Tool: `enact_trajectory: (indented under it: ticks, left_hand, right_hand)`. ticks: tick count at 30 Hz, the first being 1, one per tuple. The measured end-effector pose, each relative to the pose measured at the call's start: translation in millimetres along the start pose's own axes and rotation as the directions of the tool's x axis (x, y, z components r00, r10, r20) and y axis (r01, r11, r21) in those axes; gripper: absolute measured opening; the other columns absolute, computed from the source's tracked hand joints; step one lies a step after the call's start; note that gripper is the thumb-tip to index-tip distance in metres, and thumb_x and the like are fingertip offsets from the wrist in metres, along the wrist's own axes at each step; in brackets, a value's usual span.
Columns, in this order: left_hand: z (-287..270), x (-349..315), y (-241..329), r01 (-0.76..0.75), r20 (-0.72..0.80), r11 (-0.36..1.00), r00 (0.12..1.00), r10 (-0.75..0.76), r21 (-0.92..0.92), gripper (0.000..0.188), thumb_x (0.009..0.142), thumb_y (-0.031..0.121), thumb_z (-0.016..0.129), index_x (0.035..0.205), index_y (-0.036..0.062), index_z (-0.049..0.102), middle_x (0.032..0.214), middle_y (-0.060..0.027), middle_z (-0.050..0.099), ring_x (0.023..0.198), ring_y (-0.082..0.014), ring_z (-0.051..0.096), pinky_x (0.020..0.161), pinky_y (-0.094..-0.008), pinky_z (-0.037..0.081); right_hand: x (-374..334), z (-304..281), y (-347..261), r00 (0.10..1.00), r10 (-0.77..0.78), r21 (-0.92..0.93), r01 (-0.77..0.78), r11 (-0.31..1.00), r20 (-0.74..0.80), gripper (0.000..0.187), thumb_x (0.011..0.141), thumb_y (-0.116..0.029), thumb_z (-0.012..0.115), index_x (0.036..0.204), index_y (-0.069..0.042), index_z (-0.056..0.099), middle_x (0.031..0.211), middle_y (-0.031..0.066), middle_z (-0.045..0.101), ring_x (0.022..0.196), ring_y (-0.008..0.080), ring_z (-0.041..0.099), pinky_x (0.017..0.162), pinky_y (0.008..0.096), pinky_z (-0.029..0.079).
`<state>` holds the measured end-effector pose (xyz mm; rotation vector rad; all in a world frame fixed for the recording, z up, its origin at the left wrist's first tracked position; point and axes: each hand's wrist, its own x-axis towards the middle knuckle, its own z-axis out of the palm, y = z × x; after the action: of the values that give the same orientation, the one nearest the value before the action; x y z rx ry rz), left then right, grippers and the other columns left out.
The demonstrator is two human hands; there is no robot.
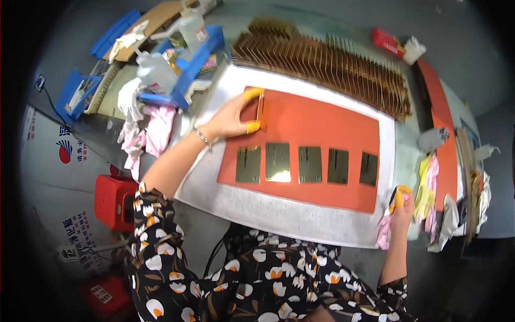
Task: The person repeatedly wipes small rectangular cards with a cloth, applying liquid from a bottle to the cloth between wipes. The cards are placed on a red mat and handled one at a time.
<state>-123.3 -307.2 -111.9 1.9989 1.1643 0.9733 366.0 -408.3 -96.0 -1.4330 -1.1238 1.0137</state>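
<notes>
On the orange mat [327, 121] we see a wide bare patch from the middle to the far right corner, so a hand could pass there. Closer to the near edge, five flat plates [278, 161] lie in a row with small gaps. Past the far edge, many standing plates [322, 64] block us. The left hand [236, 115], holding one plate [260, 111], blocks the far left corner.

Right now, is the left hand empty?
No, the left hand holds a thin metal plate between thumb and fingers, over the orange mat.
</notes>
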Motion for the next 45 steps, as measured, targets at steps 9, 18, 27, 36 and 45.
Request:
enact_trajectory:
  ticks: [9, 18, 27, 36, 45]
  left_hand:
    - [-14.8, -40.0, 28.8, 0.107, -0.28, 0.926, 0.96, -0.001, 0.363, 0.063, 0.074, 0.027, 0.069, 0.127, 0.0027, 0.044, 0.125, -0.0183, 0.047, 0.116, -0.033, 0.044, 0.099, -0.0382, 0.034]
    - [-125.7, -81.3, 29.6, 0.284, -0.927, 0.916, 0.327, 0.184, 0.282, 0.083, 0.073, 0.025, 0.074, 0.133, -0.0058, 0.027, 0.127, -0.0234, 0.037, 0.119, -0.0345, 0.037, 0.101, -0.0391, 0.029]
    - [-149.5, -67.2, 1.8, 0.438, -0.909, 0.885, 0.415, -0.042, 0.159, 0.065, 0.061, 0.032, 0.079, 0.11, -0.0013, 0.051, 0.103, -0.0158, 0.055, 0.096, -0.0284, 0.055, 0.084, -0.0354, 0.043]
    - [-150.7, -68.3, -5.2, 0.422, -0.907, 0.901, 0.411, -0.092, 0.099, 0.06, 0.061, 0.028, 0.079, 0.105, -0.0021, 0.051, 0.099, -0.0161, 0.055, 0.091, -0.0306, 0.057, 0.079, -0.0364, 0.045]
    - [-149.1, -63.6, -5.2, 0.392, -0.91, 0.917, 0.403, -0.096, 0.077, 0.054, 0.06, 0.022, 0.079, 0.101, -0.0019, 0.053, 0.094, -0.0151, 0.057, 0.086, -0.0282, 0.057, 0.076, -0.0359, 0.045]
  right_hand:
    - [60.0, 203.9, -127.1, 0.78, -0.223, 0.19, 0.136, 0.972, 0.584, 0.016, 0.09, -0.02, 0.054, 0.096, -0.005, 0.054, 0.065, -0.0016, 0.047, 0.044, 0.0043, 0.04, 0.03, 0.0185, 0.031]
    - [49.1, 434.4, -202.1, 0.549, -0.251, 0.51, -0.389, 0.767, 0.797, 0.015, 0.093, -0.011, 0.04, 0.092, -0.006, 0.054, 0.066, 0.0008, 0.051, 0.046, 0.0072, 0.042, 0.037, 0.022, 0.033]
    - [36.3, 508.0, -209.8, 0.467, -0.254, 0.502, -0.546, 0.67, 0.847, 0.014, 0.092, -0.007, 0.038, 0.086, -0.007, 0.051, 0.066, 0.0027, 0.052, 0.046, 0.0111, 0.044, 0.036, 0.0247, 0.033]
    - [29.1, 509.1, -220.8, 0.478, -0.211, 0.478, -0.551, 0.684, 0.853, 0.013, 0.09, -0.007, 0.039, 0.086, -0.007, 0.051, 0.066, 0.0034, 0.054, 0.046, 0.0109, 0.046, 0.037, 0.0237, 0.033]
    - [50.9, 519.4, -201.8, 0.363, -0.327, 0.487, -0.591, 0.643, 0.873, 0.023, 0.084, 0.002, 0.031, 0.09, -0.007, 0.052, 0.07, 0.0054, 0.057, 0.049, 0.0119, 0.05, 0.039, 0.0254, 0.038]
